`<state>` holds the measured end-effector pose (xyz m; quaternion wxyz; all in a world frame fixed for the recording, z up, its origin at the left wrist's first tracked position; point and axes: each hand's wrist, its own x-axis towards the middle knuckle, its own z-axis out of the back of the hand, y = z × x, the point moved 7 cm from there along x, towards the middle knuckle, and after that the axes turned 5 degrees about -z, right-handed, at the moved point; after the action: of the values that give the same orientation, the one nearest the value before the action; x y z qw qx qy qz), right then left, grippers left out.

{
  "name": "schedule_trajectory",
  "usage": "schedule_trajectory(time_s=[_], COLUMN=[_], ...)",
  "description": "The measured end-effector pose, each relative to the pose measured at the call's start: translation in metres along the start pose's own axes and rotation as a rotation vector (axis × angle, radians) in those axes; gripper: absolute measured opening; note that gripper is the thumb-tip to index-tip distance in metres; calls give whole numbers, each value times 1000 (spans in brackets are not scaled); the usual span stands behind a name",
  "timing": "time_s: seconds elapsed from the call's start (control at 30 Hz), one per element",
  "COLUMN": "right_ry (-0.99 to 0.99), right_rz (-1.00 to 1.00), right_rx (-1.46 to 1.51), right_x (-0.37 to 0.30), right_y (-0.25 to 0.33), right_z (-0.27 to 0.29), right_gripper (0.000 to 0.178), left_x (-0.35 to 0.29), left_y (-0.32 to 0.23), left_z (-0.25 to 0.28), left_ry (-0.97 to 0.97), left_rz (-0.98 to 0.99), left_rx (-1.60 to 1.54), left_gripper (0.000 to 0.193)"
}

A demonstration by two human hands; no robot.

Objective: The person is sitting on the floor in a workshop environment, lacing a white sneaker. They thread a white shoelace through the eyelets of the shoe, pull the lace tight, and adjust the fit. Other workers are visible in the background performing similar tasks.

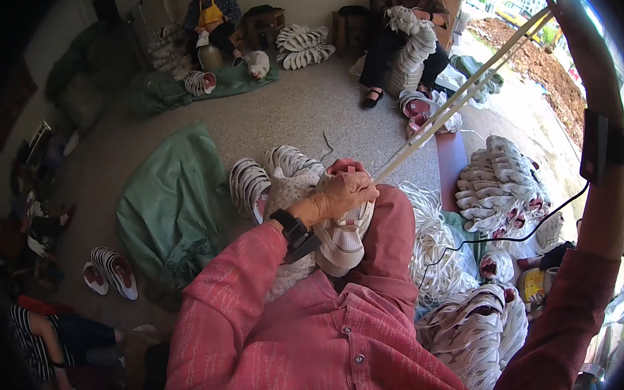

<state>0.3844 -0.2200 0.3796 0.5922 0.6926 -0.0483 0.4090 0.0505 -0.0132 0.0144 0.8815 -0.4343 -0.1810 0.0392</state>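
A white shoe (342, 244) with a pink lining sits on my lap, its toe toward me. My left hand (348, 194) is closed at the shoe's upper, fingers pinched on a pale shoelace (463, 94). From there the lace runs taut, in two strands, up to the far right. High at the right edge, my raised right hand (579, 32) holds the other end of the lace; its fingers are dark and partly hidden. A patterned pale cloth (287, 196) covers my left thigh beside the shoe.
Loose white laces (433, 248) lie in a heap to my right, near stacked white shoes (497, 184) and another pile of shoes (477, 328). A green sheet (177, 203) spreads at left. Two people sit at the back among shoes. A black cable (514, 236) hangs from my right wrist.
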Motion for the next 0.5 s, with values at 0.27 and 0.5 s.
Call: schedule_trajectory(time_s=[0.27,0.5], right_ry=[416,975], right_rz=[-225,-178], right_rx=[-96,-200], right_x=[-185,-379], right_y=[-67,-153], right_z=[-122,-226], right_gripper=[26,15], left_x=[-15,-10], left_y=[25,20], left_z=[33,20], left_ry=[-468,-314], left_rz=[-243,-235], left_rx=[263,296], left_gripper=[19,19])
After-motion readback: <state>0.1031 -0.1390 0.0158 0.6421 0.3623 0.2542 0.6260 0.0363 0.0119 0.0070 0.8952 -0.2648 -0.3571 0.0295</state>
